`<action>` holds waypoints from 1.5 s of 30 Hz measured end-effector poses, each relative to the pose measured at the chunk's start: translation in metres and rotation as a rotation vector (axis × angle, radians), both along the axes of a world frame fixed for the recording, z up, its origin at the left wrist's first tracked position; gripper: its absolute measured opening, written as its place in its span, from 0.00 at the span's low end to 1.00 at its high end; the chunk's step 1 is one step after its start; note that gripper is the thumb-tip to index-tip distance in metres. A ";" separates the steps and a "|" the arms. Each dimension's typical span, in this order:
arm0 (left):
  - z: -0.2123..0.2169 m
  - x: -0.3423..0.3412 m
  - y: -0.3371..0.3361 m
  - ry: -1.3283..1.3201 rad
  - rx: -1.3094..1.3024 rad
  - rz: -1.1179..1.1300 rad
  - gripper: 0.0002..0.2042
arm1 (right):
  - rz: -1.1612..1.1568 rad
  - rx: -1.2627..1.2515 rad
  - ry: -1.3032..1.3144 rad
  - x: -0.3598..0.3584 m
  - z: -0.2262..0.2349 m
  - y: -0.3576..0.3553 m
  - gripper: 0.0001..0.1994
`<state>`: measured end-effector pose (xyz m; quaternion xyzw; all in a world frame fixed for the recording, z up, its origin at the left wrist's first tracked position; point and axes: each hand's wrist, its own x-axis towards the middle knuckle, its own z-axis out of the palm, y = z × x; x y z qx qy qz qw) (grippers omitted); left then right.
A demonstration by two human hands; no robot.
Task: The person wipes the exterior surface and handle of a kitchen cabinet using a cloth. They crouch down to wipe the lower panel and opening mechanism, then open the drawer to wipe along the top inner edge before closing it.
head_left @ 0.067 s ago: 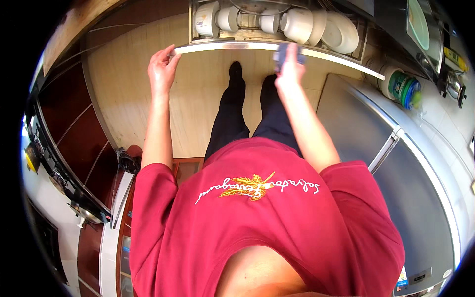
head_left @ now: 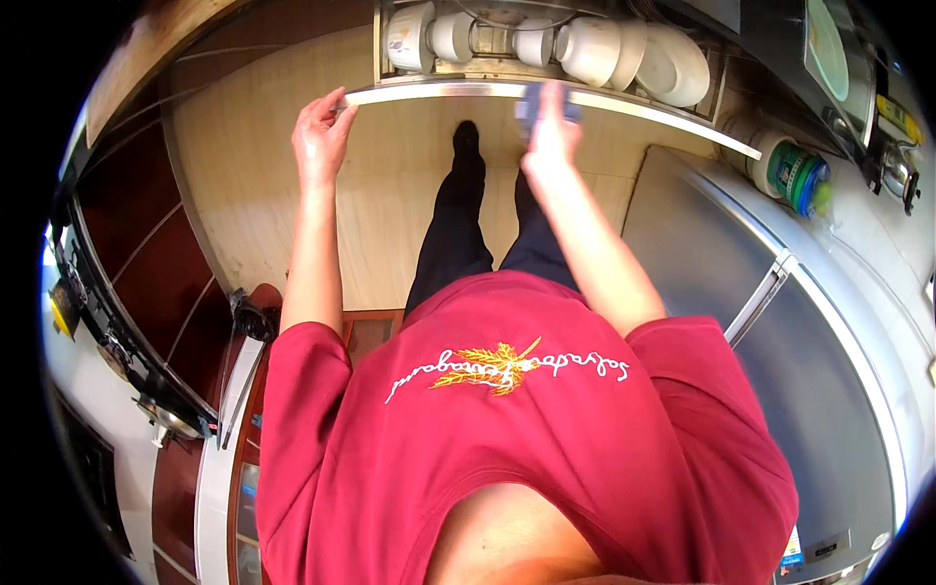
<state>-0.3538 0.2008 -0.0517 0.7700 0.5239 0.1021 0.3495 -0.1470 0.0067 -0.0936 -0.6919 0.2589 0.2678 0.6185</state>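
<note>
A pulled-out drawer stands in front of me, and the pale top edge of its front panel (head_left: 429,91) curves across the view. My left hand (head_left: 320,136) grips the panel's left end between thumb and fingers. In my right hand (head_left: 552,136) is a blue-grey cloth (head_left: 529,109), folded over the panel's edge right of its middle; motion blurs the hand and cloth. Behind the panel, the drawer's rack holds white bowls (head_left: 588,51), smaller cups (head_left: 451,39) and tilted white plates (head_left: 675,66).
A grey refrigerator (head_left: 819,390) stands close on my right. Beside it, a plastic tub with a green label (head_left: 788,171) sits near the drawer's right end. Dark red cabinets (head_left: 136,214) line the left side. My feet stand on the pale tiled floor (head_left: 253,146) below the drawer.
My right hand has slid a little to the left along the panel's edge with the cloth. My left hand keeps its place on the panel's end.
</note>
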 end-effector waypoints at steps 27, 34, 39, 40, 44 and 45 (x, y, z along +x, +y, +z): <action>-0.013 -0.013 0.005 -0.060 -0.042 0.085 0.15 | 0.283 0.048 0.104 -0.022 0.043 0.020 0.19; -0.007 -0.001 0.003 0.003 0.007 0.094 0.14 | 0.344 -0.039 0.108 -0.026 0.023 0.021 0.25; -0.010 -0.001 0.009 0.023 0.013 0.051 0.14 | 0.402 0.100 0.085 -0.052 0.026 0.056 0.20; -0.010 -0.004 0.009 0.043 0.008 0.051 0.14 | 0.391 0.117 0.097 -0.047 0.009 0.042 0.19; -0.011 -0.006 0.010 0.047 -0.016 0.062 0.13 | 0.319 0.076 0.200 0.014 0.030 -0.008 0.20; -0.011 -0.005 0.010 0.045 -0.018 0.069 0.13 | 0.318 0.010 0.239 0.021 0.038 -0.013 0.21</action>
